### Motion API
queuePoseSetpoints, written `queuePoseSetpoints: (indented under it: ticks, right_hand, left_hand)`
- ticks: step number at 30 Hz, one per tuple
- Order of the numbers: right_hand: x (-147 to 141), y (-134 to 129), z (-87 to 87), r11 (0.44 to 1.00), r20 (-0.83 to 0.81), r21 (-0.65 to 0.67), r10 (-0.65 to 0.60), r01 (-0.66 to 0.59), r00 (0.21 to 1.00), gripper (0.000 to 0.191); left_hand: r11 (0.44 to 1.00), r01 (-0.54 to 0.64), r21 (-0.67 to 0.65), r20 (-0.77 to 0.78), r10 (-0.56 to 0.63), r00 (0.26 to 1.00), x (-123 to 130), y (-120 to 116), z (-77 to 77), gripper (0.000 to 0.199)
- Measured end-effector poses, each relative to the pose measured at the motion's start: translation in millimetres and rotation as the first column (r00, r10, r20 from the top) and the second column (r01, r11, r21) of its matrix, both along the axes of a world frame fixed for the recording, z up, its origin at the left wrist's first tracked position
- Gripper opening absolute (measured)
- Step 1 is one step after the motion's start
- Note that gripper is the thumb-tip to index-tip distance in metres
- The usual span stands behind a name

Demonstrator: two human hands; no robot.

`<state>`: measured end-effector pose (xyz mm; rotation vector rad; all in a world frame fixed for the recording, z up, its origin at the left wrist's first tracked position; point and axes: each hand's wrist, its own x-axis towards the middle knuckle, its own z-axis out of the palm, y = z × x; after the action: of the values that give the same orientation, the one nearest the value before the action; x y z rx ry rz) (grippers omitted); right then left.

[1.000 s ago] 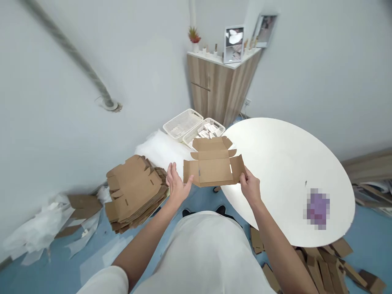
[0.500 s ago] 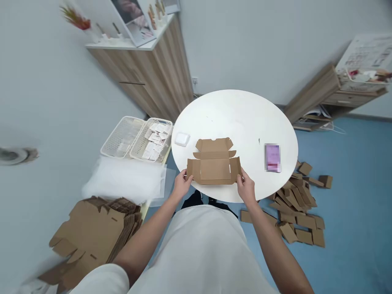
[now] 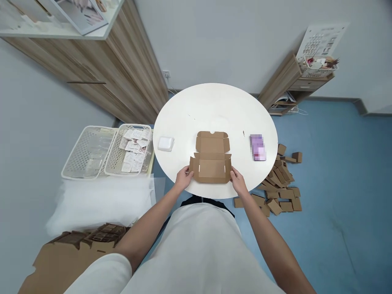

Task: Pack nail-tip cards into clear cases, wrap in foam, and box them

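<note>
My left grip [image 3: 183, 179] and right grip [image 3: 239, 182] pinch opposite ends of the unfolded cardboard box [image 3: 212, 169], above the near part of the table [image 3: 214, 102]. Holding both ends probably steadies it and props its sides up.

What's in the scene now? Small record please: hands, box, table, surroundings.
left hand: grips left side of box
right hand: grips its right side
box: brown cardboard, lid laid out away from the person
box position: over near part of table; contact unclear
table, left: white pack
table, right: purple item, pixelated
left of table: basket holding packets; white sheets; cardboard stack
floor, right: carton pile
</note>
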<state>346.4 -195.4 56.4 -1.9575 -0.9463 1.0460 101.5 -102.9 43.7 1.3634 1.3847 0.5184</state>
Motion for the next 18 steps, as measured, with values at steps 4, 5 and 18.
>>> queuePoseSetpoints:
  ticks: [4, 5, 18]
  right_hand:
    - [-1, 5, -4.7, 0.999, 0.011, -0.031, -0.02, 0.02, 1.0, 0.051]
    - [-1, 5, -5.5, 0.999, 0.019, -0.036, -0.029, 0.03, 0.999, 0.052]
    - [14, 12, -4.5, 0.993, 0.184, -0.088, -0.056, 0.073, 0.981, 0.063]
  left_hand:
    - [1.0, 0.027, -0.005, -0.013, -0.027, 1.0, 3, 9, -12.0, 0.037]
    - [0.999, 0.033, -0.005, -0.023, -0.033, 0.999, 4, 11, -13.7, 0.039]
    - [0.717, 0.589, 0.372, -0.583, -0.314, 0.75, 18, -19, 19.8, 0.066]
